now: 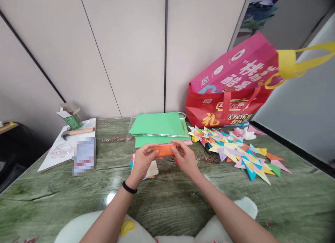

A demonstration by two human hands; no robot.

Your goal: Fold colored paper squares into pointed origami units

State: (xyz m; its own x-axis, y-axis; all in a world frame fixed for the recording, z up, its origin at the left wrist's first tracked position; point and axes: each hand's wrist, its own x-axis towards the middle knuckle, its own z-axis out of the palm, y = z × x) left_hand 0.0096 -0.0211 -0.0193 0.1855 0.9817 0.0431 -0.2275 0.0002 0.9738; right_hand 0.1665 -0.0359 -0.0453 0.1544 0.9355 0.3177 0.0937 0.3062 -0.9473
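Note:
Between my two hands is a small orange piece of folded paper [164, 150], held up over the table. My left hand [143, 159] pinches its left end between thumb and fingers. At its right end, my right hand [185, 157] grips it the same way. Below and behind my left hand lies a small stack of coloured paper [152, 170], partly hidden by the hand. A bit of red [176, 161] shows under my right hand, too covered to make out. Just beyond my hands rests a pile of green paper sheets [159, 124].
Many folded paper pieces [235, 145] heap on the right of the green table [167, 201]. Behind them stand a red bag [204, 110] and a pink box [235, 68] with a yellow handle. On the left, a hammer [81, 131] and small green box [73, 120] rest on a white board [52, 155].

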